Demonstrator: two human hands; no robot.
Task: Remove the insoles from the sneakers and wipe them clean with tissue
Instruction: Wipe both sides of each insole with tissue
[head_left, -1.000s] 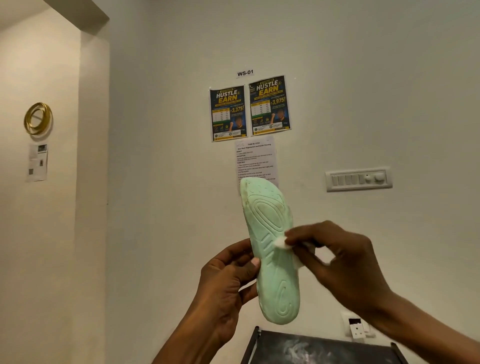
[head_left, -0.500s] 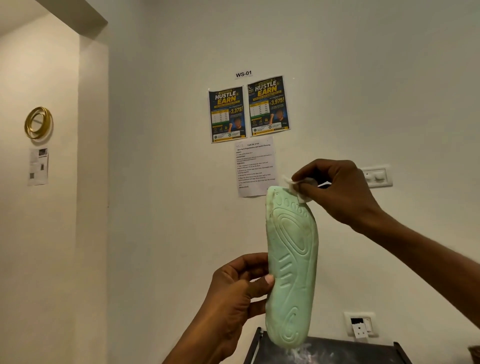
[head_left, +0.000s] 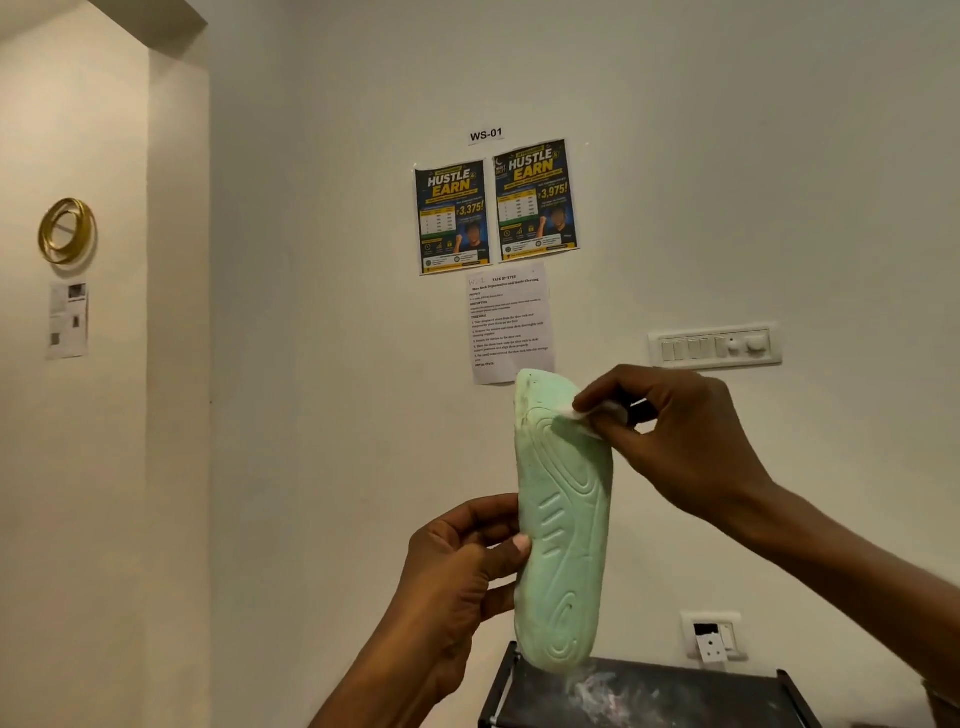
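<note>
- Head view: you hold the pale green insole up in front of the wall, standing on end, its grooved underside facing you.
- Your left hand grips the insole at its left edge, a little below the middle. The thumb presses on the grooved face and the fingers curl round behind.
- Your right hand is at the top right of the insole, fingers curled and pinching a small wad of white tissue.
- The tissue touches the insole near its upper end, at the right edge. The right hand itself lies off to the right of the insole, above the left hand.
- The insole's lower end hangs in front of the back left corner of a black rack, whose top has a white smear. You cannot tell whether they touch.
- On the wall behind are two dark posters, a printed sheet just below them, and a "WS-01" label above.
- A switch panel sits above your right hand, and a socket is low on the wall beneath your right forearm.
- Far left, a gold ring ornament hangs over a small paper.
</note>
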